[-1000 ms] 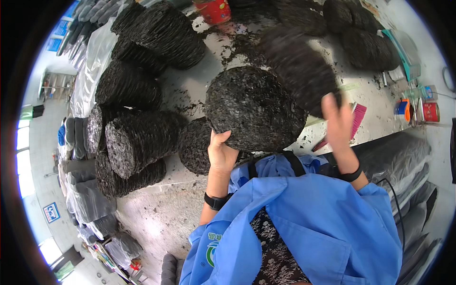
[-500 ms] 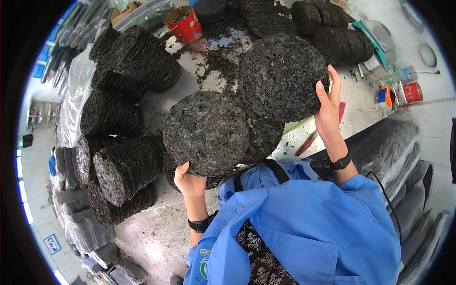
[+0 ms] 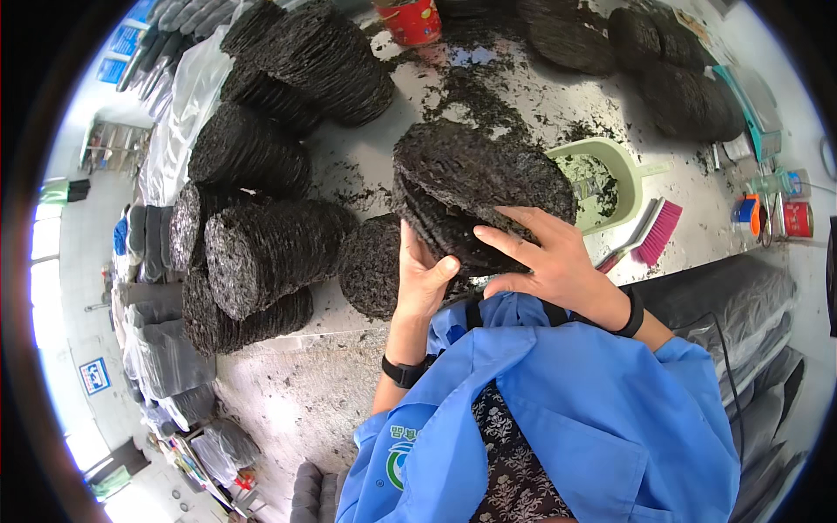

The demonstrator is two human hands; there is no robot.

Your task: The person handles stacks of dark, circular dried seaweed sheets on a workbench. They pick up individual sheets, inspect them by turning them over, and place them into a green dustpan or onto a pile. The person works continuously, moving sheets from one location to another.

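Note:
Dark round cakes that look like dried seaweed (image 3: pixel 475 166) are held tilted in front of me, with a gap between the top layer and those under it. My left hand (image 3: pixel 423 275) grips their left lower edge, thumb toward me. My right hand (image 3: pixel 554 266) lies along the near edge, fingers over the rim by the gap and thumb beneath. Behind my left hand stands another dark pile of cakes (image 3: pixel 370 266) on the table (image 3: pixel 349 187), partly covered by that hand and the held cakes.
Tall stacks of cakes (image 3: pixel 270 253) lean along the left. A green dustpan (image 3: pixel 635 187) with dark crumbs and a pink-bristled brush (image 3: pixel 658 231) lie at right. A red bucket (image 3: pixel 410 22), a scale (image 3: pixel 750 109) and more stacks (image 3: pixel 689 100) stand farther back. Bagged goods (image 3: pixel 741 296) lie at right.
The two cakes held apart, one in each hand, are now together in front of me. My right hand has come in and down to the left. The view has shifted, uncovering the dustpan and brush.

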